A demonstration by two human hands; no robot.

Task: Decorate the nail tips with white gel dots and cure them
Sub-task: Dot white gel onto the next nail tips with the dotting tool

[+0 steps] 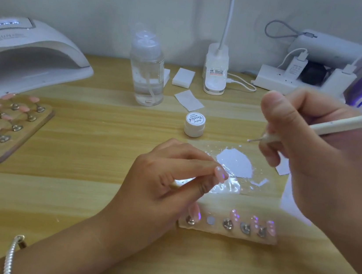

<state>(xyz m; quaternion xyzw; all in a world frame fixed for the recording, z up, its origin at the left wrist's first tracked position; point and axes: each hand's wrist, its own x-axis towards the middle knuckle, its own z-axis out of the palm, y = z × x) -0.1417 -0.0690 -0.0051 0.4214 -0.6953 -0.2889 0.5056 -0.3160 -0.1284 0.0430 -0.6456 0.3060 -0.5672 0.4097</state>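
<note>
Left hand [165, 180] pinches pink nail tip [221, 175] by its stick. Right hand [315, 159] grips dotting pen [338, 124], ball end up-right of pinch, above white gel smear [236, 164]. Holder strip [213, 229] just below left fingers.

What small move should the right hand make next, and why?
Probably lower the dotting tool into the white gel just below it: the right hand holds its tip above that patch, and the left hand pinches a nail tip, ready.
</note>
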